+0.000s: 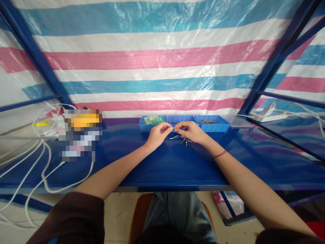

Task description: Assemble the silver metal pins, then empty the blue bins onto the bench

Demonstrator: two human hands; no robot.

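My left hand (160, 133) and my right hand (189, 130) meet fingertip to fingertip above the blue table (162, 166). Both are pinched closed, with a tiny item between them that is too small to make out. Just below my right hand, several thin metal pieces (186, 140) lie in a loose pile. Behind my hands stand three blue bins in a row. The left bin (148, 128) holds green and clear packets, the middle bin (179, 119) is partly hidden by my right hand, and the right bin (215, 127) holds small metal pieces.
A blurred yellow object (85, 120) lies at the left, beside white cables (47, 169) that run over the table edge. A clear lid (237, 121) lies right of the bins. A white power strip (267, 113) is at the far right. Blue frame posts flank the striped sheet.
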